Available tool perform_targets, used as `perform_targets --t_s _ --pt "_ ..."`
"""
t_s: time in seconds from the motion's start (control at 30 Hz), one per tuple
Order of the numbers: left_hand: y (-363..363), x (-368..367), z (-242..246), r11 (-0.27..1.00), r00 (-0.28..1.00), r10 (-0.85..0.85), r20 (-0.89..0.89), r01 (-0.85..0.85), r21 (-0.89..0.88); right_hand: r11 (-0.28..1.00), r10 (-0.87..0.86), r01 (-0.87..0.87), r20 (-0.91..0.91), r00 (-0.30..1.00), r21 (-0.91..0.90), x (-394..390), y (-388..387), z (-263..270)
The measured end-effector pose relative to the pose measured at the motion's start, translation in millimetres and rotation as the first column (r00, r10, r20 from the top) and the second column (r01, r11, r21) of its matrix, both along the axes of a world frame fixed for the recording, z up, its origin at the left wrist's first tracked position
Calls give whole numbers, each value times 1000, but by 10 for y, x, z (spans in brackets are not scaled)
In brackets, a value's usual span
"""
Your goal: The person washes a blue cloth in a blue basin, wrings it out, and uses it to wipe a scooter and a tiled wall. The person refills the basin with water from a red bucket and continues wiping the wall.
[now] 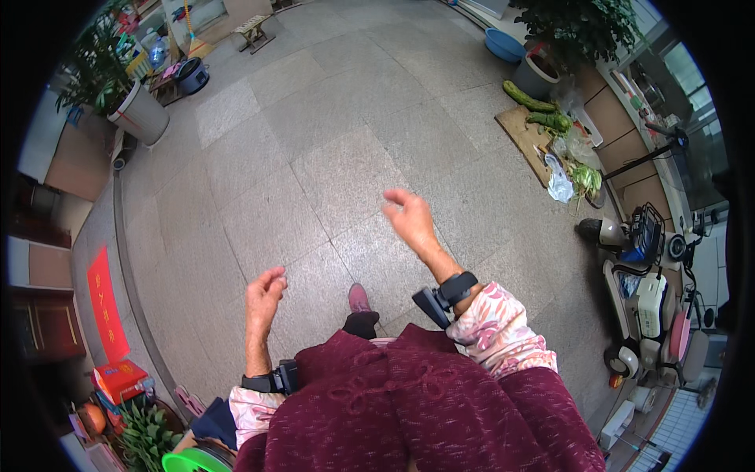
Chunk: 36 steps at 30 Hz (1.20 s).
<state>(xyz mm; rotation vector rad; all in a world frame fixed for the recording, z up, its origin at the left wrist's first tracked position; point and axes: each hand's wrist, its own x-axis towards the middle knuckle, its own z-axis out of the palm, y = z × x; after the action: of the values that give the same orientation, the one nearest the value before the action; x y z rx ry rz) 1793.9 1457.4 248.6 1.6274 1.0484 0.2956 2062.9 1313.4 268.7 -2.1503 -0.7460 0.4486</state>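
My left hand (263,301) hangs in the air over the grey stone-tiled floor (265,177), its fingers loosely bent and nothing held. Farther forward, my right hand (408,218) is also without anything in it; its fingertips are slightly blurred, with the thumb apart from the fingers. Each forearm wears a black strap, the left wrist strap (265,382) and the right wrist strap (457,289), both carrying a small dark device. Between and below the hands, one pink shoe (358,299) shows on the tiles. Neither hand touches anything.
On the right are a parked electric scooter (649,301) and a wooden board (522,138) with gourds, greens and plastic bags. Potted plants (141,115) flank the floor. Back left stand a rice cooker (191,75) and stool (252,29). A red mat (108,307) lies left.
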Motion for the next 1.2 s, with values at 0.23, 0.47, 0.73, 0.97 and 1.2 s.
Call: perform_targets --t_s 0.23,0.47,0.73,0.97,1.2 --pt "767 1668 553 981 953 -191 236 175 89 993 -102 53 553 827 105 1156 830 253" --pt "673 3498 941 563 644 -744 178 462 685 997 -65 68 97 993 -30 2485 1439 116" --pt "1132 5530 1157 73 205 -978 -39 510 857 970 183 -53 -563 806 239 3822 1979 -77" --pt "1704 6461 1085 45 113 -993 -20 536 843 837 494 -306 -388 778 454 4541 2560 -610" --pt "2533 7436 783 83 161 -987 9 458 885 738 578 -307 -327 748 600 5254 3294 -985"
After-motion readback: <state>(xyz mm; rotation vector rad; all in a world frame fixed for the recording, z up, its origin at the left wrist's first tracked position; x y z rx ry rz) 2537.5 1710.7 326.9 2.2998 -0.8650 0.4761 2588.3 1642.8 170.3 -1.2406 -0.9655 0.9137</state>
